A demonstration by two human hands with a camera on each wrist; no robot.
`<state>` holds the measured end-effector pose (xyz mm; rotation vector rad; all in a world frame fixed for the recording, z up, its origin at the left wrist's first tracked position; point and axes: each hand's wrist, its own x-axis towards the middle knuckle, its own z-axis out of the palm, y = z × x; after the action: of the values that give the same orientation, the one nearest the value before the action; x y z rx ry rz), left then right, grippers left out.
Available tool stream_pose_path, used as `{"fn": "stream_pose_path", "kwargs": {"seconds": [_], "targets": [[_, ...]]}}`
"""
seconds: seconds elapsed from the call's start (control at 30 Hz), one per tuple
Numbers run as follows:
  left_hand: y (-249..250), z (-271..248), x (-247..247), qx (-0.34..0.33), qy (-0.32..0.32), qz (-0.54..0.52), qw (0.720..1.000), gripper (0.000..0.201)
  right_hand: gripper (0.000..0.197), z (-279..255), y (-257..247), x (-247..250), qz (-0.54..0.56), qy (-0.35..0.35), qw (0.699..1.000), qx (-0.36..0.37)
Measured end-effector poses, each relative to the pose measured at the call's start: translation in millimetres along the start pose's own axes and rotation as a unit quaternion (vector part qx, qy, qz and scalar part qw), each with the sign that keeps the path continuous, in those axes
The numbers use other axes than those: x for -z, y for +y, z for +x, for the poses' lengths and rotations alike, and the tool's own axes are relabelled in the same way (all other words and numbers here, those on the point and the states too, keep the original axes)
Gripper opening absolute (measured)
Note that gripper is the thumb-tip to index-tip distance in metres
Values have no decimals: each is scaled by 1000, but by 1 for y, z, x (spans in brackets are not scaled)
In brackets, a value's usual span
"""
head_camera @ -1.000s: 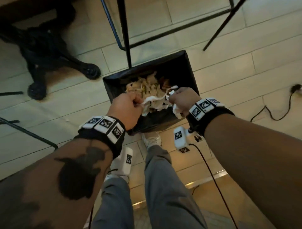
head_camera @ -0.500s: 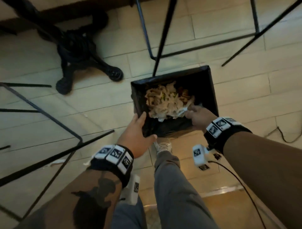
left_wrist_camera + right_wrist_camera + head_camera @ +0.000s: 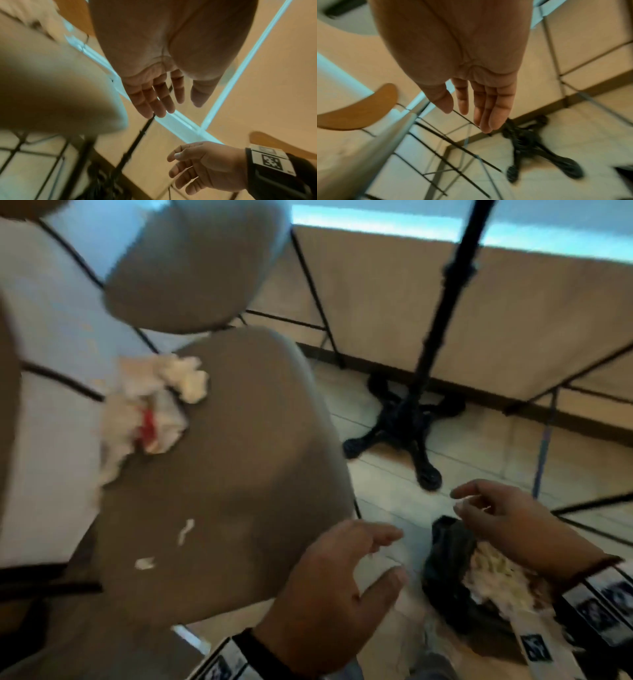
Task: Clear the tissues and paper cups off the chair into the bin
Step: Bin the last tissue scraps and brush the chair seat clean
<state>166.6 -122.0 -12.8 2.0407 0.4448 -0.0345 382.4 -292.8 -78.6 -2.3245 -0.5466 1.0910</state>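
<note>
Crumpled tissues (image 3: 150,405) seen upper left of head view, piled on chair (image 3: 239,474) seat; two small scraps (image 3: 185,530) lower down on seat. Judged light, soft, easily torn: pile best gathered whole from above, scraps pinched.

Left hand (image 3: 329,587) low centre, fingers relaxed and spread, nothing held. Right hand (image 3: 507,522) over bin (image 3: 445,570) at lower right, fingers loose, nothing held.

Paper cups not made out; red-marked lump blurred. Bin partly covered by right hand.

Crumpled white tissues (image 3: 150,402), one marked red, lie heaped at the back left of the tan chair (image 3: 239,474) seat; two scraps (image 3: 185,530) lie nearer. The black bin (image 3: 445,563) holds paper.
</note>
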Motion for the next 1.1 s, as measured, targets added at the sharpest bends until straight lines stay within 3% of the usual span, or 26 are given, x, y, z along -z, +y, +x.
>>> {"fn": "stream_pose_path", "kwargs": {"seconds": [0.1,0.2,0.33,0.43,0.57,0.7,0.83,0.9,1.0,1.1], "targets": [[-4,-26,65,-11,138,23,990,26,14,-4,-105,1,-31,-11,995,91],[-24,-43,116,18,245,49,968,27,19,-1,-196,-5,-78,-14,985,153],[-59,-39,161,85,392,92,911,45,45,31,-284,-31,-149,-8,961,233],[-82,-22,186,142,445,93,879,67,73,65,-330,-58,-250,-13,930,271],[-106,2,205,219,453,86,860,98,110,105,-372,-90,-284,-28,913,291],[-127,24,216,275,433,56,857,99,132,130,-395,-118,-288,-80,911,285],[-144,38,223,269,375,62,885,84,129,143,-402,-139,-355,-109,875,309],[-145,41,225,260,351,51,898,71,118,145,-404,-141,-378,-110,865,310],[-138,39,225,254,334,4,907,54,99,138,-401,-137,-377,-94,868,309],[-121,34,218,230,320,-18,919,41,94,124,-384,-128,-364,-104,873,308]]}}
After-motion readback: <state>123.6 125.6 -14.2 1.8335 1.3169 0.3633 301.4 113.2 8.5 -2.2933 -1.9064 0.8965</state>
